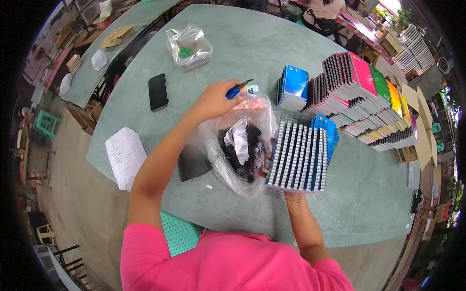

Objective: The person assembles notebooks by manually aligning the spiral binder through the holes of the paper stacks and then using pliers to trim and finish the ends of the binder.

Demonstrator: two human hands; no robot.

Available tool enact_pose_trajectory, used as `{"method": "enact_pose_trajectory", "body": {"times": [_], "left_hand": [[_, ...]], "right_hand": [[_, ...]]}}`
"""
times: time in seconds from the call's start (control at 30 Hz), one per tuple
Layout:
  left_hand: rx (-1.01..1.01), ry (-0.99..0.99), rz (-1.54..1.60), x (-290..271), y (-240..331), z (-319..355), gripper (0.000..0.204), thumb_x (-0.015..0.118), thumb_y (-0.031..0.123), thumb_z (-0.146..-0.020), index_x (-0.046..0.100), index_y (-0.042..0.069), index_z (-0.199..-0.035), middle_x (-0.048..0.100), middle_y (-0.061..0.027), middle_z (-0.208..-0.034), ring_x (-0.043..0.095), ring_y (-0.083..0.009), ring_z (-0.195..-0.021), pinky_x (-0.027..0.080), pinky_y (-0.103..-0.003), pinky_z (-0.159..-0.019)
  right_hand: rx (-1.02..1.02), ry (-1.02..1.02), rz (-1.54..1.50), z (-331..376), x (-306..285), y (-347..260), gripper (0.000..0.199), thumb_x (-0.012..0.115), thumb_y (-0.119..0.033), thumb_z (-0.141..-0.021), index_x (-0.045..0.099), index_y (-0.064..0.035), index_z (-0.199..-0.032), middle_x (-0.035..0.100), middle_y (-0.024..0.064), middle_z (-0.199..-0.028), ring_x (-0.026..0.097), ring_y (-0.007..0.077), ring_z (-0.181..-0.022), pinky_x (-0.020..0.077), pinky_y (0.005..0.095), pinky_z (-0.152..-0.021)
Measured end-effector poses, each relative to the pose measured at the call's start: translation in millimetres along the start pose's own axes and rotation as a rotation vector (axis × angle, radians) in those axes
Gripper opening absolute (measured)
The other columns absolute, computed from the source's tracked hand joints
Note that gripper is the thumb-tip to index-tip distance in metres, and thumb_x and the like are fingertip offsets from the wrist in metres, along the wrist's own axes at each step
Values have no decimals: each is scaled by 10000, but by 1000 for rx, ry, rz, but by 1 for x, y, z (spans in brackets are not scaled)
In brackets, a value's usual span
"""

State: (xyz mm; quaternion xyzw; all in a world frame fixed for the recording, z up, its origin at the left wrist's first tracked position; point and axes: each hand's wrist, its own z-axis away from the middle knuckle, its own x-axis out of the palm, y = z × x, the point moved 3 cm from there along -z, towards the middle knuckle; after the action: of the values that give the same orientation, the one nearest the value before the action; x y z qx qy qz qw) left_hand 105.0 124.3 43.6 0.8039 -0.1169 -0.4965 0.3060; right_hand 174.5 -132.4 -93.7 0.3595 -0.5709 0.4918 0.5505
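Note:
My left hand (217, 99) is closed round a small blue-handled tool (234, 91) with a dark, pointed tip, raised over the far side of a clear plastic bag (218, 157). The bag stands open and holds crumpled white paper (238, 140) and a dark tangle of curly bits (250, 145). To the right of it, my right hand (266, 165) grips a stack of spiral notebooks (296, 157) from below and the left side. Their wire bindings face up, and loose coil ends stick out. A blue-covered notebook (326, 131) shows behind the stack.
Tall stacks of spiral notebooks (359, 97) in several colours and a smaller blue stack (293, 87) stand at the right. A phone (158, 92), a written paper sheet (126, 155) and a clear bag-lined container (189, 47) lie left. A person (323, 14) sits beyond the table.

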Motion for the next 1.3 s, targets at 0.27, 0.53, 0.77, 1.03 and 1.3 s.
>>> {"method": "enact_pose_trajectory", "body": {"times": [0.27, 0.53, 0.77, 1.03, 1.3], "left_hand": [[-762, -280, 811, 45, -67, 122, 374, 532, 339, -868, 507, 61, -1118, 556, -32, -828, 530, -88, -742, 429, -231, -645], [-158, -406, 30, -7, 26, 76, 424, 526, 342, -849, 445, 67, -1163, 555, -139, -902, 547, -252, -834, 420, -349, -746], [381, -288, -371, -3, 69, 71, 319, 602, 292, -764, 510, 93, -996, 543, -112, -860, 546, -289, -835, 406, -390, -734], [391, -365, -561, -5, 74, 67, 360, 629, 211, -656, 541, 123, -995, 531, -113, -931, 512, -278, -930, 374, -427, -788], [475, -331, -581, -1, 68, 68, 312, 622, 182, -653, 567, 125, -954, 542, -109, -928, 517, -270, -921, 375, -431, -797]], "right_hand": [[-387, 107, 150, -17, -27, -36, 766, 557, -565, -737, 357, -84, -1299, 445, 116, -1265, 448, 295, -1138, 362, 453, -970], [-356, 332, 257, 19, 0, -41, 779, 584, -563, -713, 381, -72, -1282, 466, 106, -1249, 473, 260, -1109, 392, 416, -941], [-209, 372, 348, 55, 11, -22, 779, 589, -562, -708, 387, -70, -1277, 472, 107, -1242, 477, 259, -1103, 395, 414, -936], [-167, 375, 366, 59, 14, -9, 779, 596, -560, -703, 394, -67, -1271, 478, 109, -1235, 482, 259, -1095, 398, 412, -931], [-135, 377, 391, 56, 16, -7, 779, 602, -559, -697, 402, -64, -1265, 485, 111, -1227, 487, 259, -1087, 402, 410, -926]]}}
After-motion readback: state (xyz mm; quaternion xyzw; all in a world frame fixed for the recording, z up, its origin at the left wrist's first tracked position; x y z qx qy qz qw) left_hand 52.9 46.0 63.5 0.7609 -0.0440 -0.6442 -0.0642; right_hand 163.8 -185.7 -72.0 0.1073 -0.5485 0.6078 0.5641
